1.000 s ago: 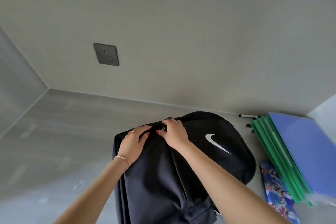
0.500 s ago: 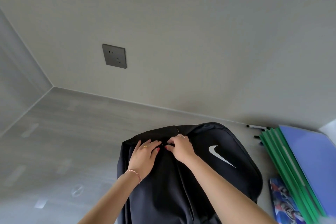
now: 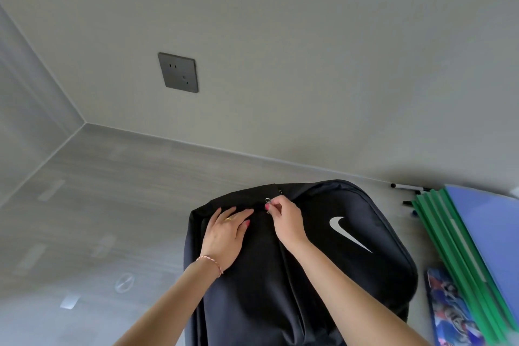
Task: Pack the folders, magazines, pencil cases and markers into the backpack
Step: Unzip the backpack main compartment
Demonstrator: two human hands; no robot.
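Nearest to us, our two forearms reach forward over the black backpack (image 3: pixel 295 275), which lies on the grey bench (image 3: pixel 98 205) with its white swoosh logo (image 3: pixel 346 232) facing up on the right side of the panel.

Our left hand (image 3: pixel 224 236) rests flat on the fabric near the top of the bag, fingers straight and spread a little, holding nothing; it wears a ring, with a thin red-and-white bracelet (image 3: pixel 212 262) at the wrist.

Just beside it, our right hand (image 3: pixel 285 222) has its fingers curled, and the thumb and forefinger pinch the small metal zipper pull (image 3: pixel 268 201) at the bag's top edge. The bag looks closed.

To the right of the bag, a magazine with a colourful printed cover (image 3: pixel 449 314) lies on the bench, partly tucked under the stack of green folders (image 3: pixel 449 250). A blue folder (image 3: pixel 488 230) sits on top of the green ones.

Farther back, beyond the folders and close to the wall, lie the markers (image 3: pixel 407 186); some are partly hidden by the folder edges, so we cannot count them.

On the far wall above the bench sits a dark grey socket plate (image 3: pixel 177 72).
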